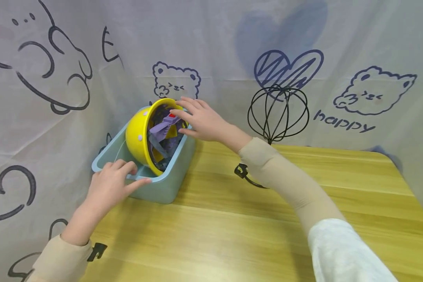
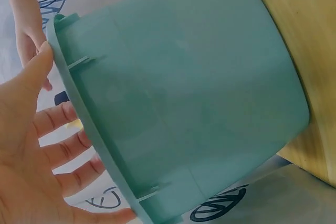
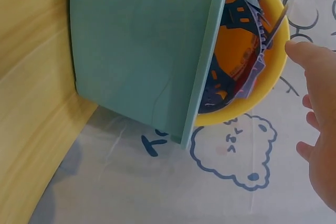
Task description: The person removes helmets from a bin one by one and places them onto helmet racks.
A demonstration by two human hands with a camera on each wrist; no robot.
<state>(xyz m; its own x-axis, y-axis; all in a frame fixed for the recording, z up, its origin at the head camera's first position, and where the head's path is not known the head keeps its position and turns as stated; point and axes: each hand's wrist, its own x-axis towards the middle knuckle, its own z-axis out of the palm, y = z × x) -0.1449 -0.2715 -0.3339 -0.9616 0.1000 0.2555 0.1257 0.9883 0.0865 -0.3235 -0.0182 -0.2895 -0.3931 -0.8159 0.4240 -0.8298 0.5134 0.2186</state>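
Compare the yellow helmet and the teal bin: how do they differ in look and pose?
The helmet is yellow and round; the bin is teal with flat walls. The helmet stands tilted on its edge, while the bin sits flat on the table. The helmet lies inside; the bin holds it. Each has one hand on its rim.

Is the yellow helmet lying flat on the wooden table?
No, the yellow helmet stands tilted on its side inside the blue-green bin, not on the wooden table.
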